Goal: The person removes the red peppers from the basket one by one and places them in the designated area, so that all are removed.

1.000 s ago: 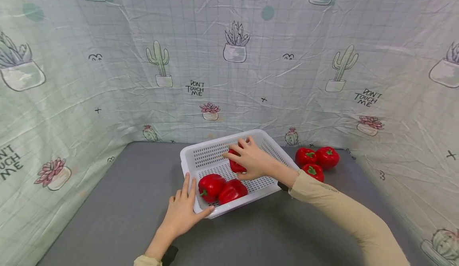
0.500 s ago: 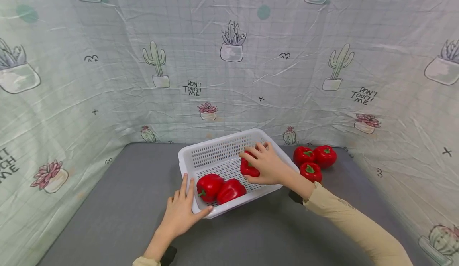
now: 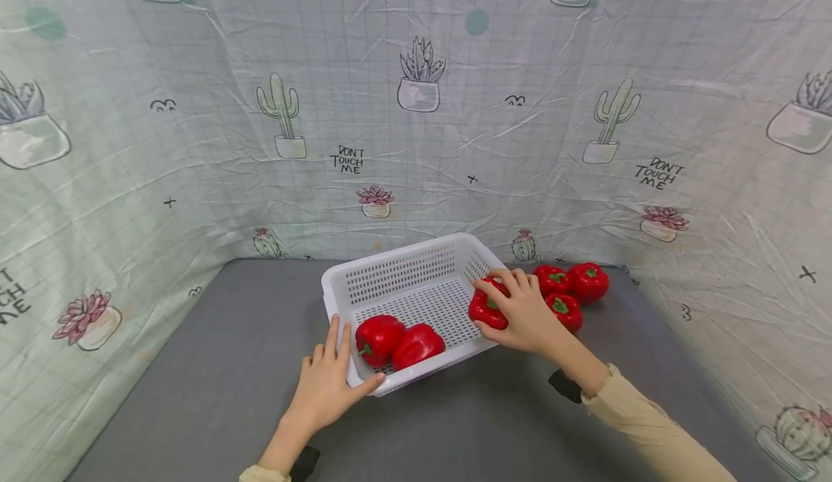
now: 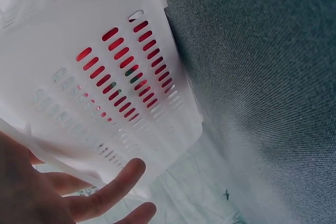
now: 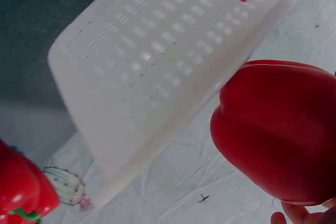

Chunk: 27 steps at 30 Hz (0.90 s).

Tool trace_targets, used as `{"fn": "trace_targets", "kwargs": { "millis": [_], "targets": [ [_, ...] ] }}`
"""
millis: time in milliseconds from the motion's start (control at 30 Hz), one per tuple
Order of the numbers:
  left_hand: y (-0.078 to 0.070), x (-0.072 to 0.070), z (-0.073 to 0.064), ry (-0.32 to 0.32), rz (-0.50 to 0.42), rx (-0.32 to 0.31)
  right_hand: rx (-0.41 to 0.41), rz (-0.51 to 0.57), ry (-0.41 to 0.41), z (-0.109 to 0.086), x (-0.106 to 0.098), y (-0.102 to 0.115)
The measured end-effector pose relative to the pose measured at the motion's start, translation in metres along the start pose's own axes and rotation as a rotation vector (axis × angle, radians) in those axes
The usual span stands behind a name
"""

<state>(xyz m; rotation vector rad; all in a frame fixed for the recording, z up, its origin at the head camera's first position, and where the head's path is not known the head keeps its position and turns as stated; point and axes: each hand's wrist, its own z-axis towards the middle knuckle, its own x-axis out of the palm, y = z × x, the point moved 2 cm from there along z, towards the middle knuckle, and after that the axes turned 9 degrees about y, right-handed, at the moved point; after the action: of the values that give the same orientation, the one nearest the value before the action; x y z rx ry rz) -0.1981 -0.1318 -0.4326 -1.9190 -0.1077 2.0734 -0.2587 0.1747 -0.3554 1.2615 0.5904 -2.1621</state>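
Observation:
My right hand [image 3: 523, 316] grips a red bell pepper [image 3: 486, 307] over the right end of a white slotted plastic basket [image 3: 403, 258]. In the right wrist view that bell pepper [image 5: 278, 132] shows large, above the basket's rim, with fingertips [image 5: 294, 212] at its edge. My left hand [image 3: 325, 384] rests at the basket's left front corner, fingers spread and thumb along the front rim. Two more red bell peppers [image 3: 380, 339] lie side by side in the basket's left front part. The left wrist view shows their red through the slots of the basket wall [image 4: 63, 35].
Three red bell peppers [image 3: 588, 283] stand grouped on the grey table [image 3: 260, 337], just right of the basket and partly behind my right hand. A pale curtain [image 3: 416, 142] with printed cacti encloses the back and sides.
My right hand has lifted the bell pepper and carried it rightward, from mid-basket to the right rim. The left hand keeps its place on the basket, which stays put.

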Motion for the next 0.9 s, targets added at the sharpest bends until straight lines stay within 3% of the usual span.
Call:
{"fn": "trace_targets", "kwargs": {
  "millis": [600, 900],
  "targets": [
    [0.000, 0.000, -0.001, 0.000, -0.012, 0.004, 0.120, 0.013, -0.158, -0.043, -0.009, -0.031],
    [0.000, 0.000, -0.001, -0.006, -0.022, 0.008, 0.341, 0.045, -0.171, -0.070, -0.010, -0.054]
  ]
}}
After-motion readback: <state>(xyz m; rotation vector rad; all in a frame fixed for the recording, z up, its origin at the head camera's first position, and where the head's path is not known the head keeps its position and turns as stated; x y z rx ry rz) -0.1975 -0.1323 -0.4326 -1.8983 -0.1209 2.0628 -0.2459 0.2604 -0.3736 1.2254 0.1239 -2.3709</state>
